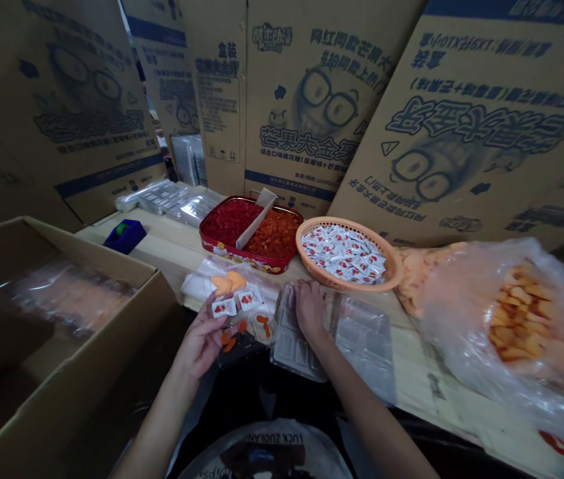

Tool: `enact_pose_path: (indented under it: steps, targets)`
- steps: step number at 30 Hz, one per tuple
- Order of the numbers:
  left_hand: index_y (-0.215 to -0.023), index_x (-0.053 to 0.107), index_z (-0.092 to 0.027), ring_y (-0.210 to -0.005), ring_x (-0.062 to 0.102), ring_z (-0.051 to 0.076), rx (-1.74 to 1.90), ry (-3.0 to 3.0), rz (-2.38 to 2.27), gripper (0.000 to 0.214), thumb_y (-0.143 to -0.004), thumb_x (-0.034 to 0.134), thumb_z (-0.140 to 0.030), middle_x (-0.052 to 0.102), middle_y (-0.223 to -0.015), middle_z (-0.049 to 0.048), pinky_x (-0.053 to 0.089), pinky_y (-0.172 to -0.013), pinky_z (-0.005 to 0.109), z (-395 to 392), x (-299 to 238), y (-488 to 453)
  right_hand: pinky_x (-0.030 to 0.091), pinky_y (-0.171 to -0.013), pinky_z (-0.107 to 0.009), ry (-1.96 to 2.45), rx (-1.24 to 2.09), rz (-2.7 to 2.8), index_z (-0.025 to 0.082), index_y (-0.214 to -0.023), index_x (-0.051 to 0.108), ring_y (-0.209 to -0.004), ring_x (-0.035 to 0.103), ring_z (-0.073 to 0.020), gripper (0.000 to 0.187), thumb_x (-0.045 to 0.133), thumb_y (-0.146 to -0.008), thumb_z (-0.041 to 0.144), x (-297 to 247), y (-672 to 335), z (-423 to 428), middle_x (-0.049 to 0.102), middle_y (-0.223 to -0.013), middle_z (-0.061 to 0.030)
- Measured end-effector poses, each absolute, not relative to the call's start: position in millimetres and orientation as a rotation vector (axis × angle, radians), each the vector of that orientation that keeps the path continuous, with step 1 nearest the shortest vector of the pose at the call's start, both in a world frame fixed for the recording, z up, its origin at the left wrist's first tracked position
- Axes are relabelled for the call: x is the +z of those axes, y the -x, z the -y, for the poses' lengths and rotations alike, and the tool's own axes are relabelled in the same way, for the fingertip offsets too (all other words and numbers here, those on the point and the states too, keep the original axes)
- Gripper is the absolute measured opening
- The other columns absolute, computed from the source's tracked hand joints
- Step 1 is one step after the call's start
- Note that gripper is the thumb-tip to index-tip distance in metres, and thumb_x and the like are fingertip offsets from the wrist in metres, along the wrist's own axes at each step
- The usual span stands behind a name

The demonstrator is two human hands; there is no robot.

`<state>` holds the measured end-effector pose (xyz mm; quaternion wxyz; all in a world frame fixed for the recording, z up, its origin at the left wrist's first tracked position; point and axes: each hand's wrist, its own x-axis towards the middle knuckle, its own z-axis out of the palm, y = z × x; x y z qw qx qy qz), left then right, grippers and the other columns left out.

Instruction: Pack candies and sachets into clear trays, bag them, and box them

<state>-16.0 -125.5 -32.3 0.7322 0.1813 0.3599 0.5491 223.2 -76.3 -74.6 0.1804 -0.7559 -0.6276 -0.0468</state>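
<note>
My left hand holds a clear plastic tray at the table's front edge; the tray carries two small white sachets, orange pieces and pale round slices. My right hand rests palm down, fingers curled, on a stack of empty clear compartment trays. Just beyond the hands stand a red tin of red and orange bits with a cardboard divider, and an orange basket full of white sachets.
A large clear bag of orange snack pieces lies at the right. An open cardboard box stands at the left. A blue object and wrapped clear trays sit at the back left. Printed cartons wall the table's far side.
</note>
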Motion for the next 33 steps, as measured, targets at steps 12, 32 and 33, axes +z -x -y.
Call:
enact_pose_path:
  steps: [12,32,33]
  targets:
    - [-0.132,0.033,-0.03,-0.094,0.063,0.022,1.118,-0.371,-0.658,0.074,-0.067,0.059,-0.003,0.061,-0.111,0.0065,0.052,-0.072,0.03,119.2,-44.4,23.7,0.031,-0.061,-0.026,1.46,0.519,1.624,0.022,-0.067,0.035,-0.061,0.039,-0.0143,0.035,0.029,-0.089,0.048,-12.7,-235.1,73.6,0.038,-0.062,0.0037]
    - [-0.135,0.029,-0.03,-0.081,0.066,0.02,0.992,-0.412,-0.616,0.079,-0.068,0.063,-0.006,0.062,-0.102,0.0049,0.052,-0.075,0.036,139.5,-38.9,-9.1,0.031,-0.089,-0.042,1.602,0.294,2.09,0.018,-0.091,0.058,-0.102,0.042,-0.0266,0.019,0.05,-0.085,0.034,6.0,-131.7,44.2,0.055,-0.105,-0.0118]
    - [-0.135,0.028,-0.029,-0.082,0.066,0.021,0.984,-0.405,-0.617,0.079,-0.068,0.062,-0.006,0.062,-0.103,0.0053,0.052,-0.075,0.036,139.3,-38.9,-8.8,0.029,-0.092,-0.044,1.608,0.361,2.016,0.018,-0.09,0.058,-0.105,0.041,-0.0269,0.017,0.053,-0.083,0.033,5.4,-139.2,44.4,0.055,-0.107,-0.011]
